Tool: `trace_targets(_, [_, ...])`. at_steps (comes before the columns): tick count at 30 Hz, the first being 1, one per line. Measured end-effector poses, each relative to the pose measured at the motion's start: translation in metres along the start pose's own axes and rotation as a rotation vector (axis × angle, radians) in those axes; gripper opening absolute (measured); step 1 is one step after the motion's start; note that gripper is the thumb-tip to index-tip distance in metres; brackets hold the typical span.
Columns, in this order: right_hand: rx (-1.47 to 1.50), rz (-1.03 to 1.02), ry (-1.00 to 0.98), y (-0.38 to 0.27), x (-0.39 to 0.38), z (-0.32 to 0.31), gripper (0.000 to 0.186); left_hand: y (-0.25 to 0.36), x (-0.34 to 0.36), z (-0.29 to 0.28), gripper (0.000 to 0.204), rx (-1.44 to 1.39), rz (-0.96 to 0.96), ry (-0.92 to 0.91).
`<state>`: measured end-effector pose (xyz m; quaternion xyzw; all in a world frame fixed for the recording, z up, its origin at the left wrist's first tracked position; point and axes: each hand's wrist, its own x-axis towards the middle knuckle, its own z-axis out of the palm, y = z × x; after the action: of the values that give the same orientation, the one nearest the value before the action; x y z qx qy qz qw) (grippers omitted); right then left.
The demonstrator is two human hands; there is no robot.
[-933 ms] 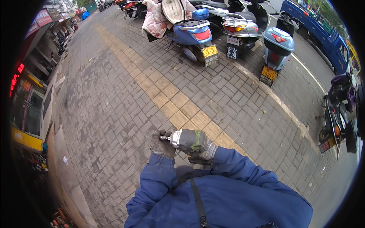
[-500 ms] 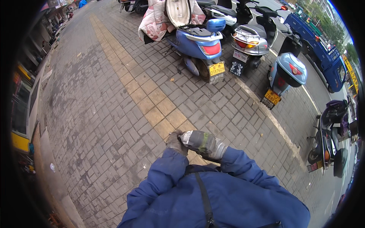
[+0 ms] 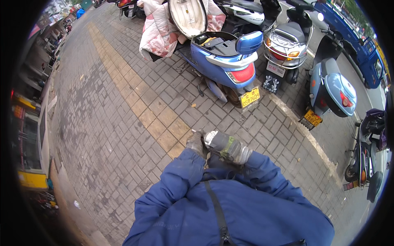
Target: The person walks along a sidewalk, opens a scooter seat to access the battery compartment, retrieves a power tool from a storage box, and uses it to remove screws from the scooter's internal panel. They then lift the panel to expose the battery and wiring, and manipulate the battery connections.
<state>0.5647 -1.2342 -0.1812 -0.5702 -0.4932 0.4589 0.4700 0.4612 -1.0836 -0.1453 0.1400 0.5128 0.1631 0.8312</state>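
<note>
Both of my hands are held close together in front of my chest, in grey work gloves below blue jacket sleeves. My left hand (image 3: 196,142) has its fingers curled in, and a small pale tip shows at its upper end. Beside it, my right hand (image 3: 228,147), with a dark and green band across the glove back, is also closed. Its whitish fingertips point toward the left hand. Whatever lies between the fingers, if anything, is hidden. A dark strap (image 3: 216,209) runs down the front of my blue jacket (image 3: 254,209).
Ahead to the right stands a blue scooter (image 3: 221,61) with its seat raised and a pink quilted cover. Beyond it are a silver scooter (image 3: 289,45), a light-blue scooter (image 3: 334,88) and a blue truck (image 3: 369,61). Yellow tactile paving (image 3: 139,102) crosses grey bricks. Shopfronts line the left.
The parked scooters appear larger and nearer, shifted down and to the right. My hands sit slightly higher in the picture, still together, and a pale tip now shows at the left one.
</note>
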Motion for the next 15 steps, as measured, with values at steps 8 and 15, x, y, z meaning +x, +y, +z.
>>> trace_targets(8, [-0.315, -0.101, 0.047, -0.004, 0.148, -0.105, 0.036, 0.106, 0.123, 0.109, 0.025, 0.184, -0.062, -0.041])
trace_targets(15, [-0.342, 0.071, 0.287, 0.007, 0.248, -0.178, 0.051, 0.161, 0.261, 0.198, 0.021, 0.283, -0.223, -0.155])
